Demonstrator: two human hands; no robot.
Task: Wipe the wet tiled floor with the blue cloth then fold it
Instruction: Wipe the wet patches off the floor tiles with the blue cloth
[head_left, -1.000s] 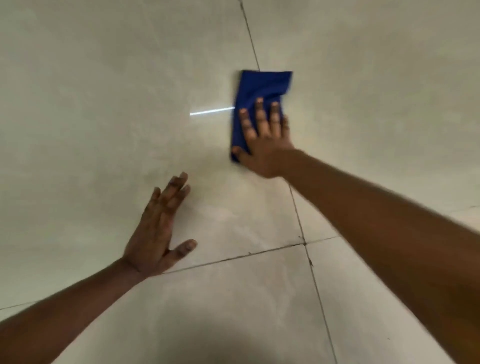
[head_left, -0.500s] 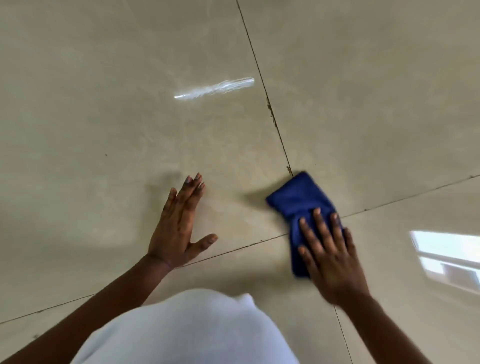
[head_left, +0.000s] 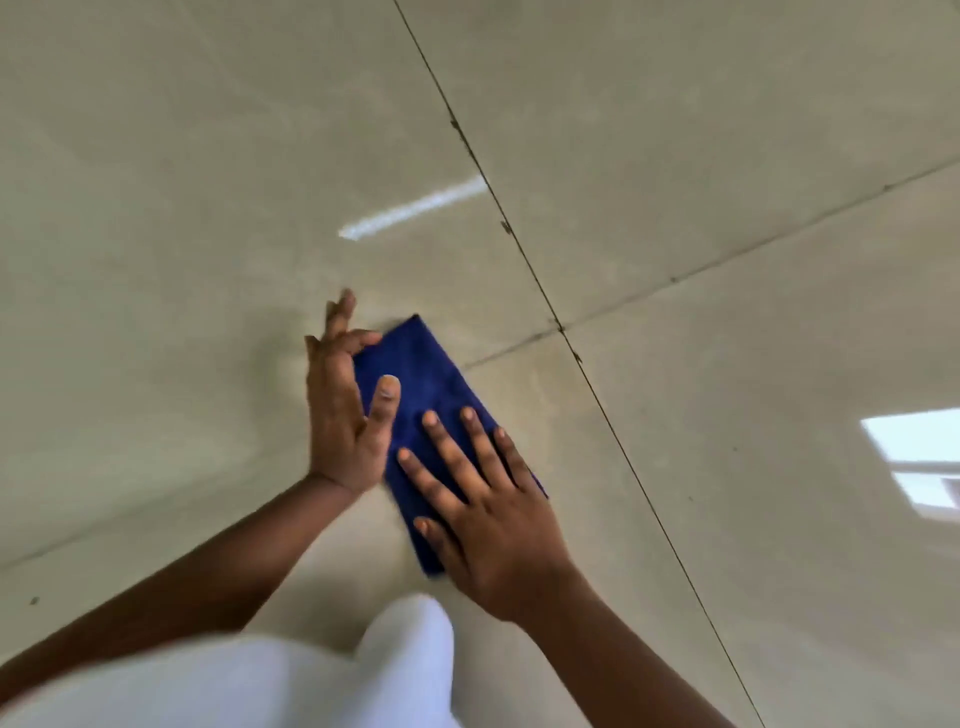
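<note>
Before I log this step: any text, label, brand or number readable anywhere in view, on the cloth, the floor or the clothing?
None. The blue cloth shows plain fabric with no visible tag or print.
The tiled floor has only grout lines and light reflections, no markings.
The white clothing at the bottom edge is blurred and shows no print.

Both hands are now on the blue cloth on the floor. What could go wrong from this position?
1. The glossy beige tiled floor looks slick; the right hand leans flat on the folded blue cloth, which could slide and take the person's support away.
2. The left hand touches only the cloth's left edge, thumb on top, so a fold started here may come out crooked.
3. The white-clothed knee is close behind the cloth and could crowd the fold.
</note>
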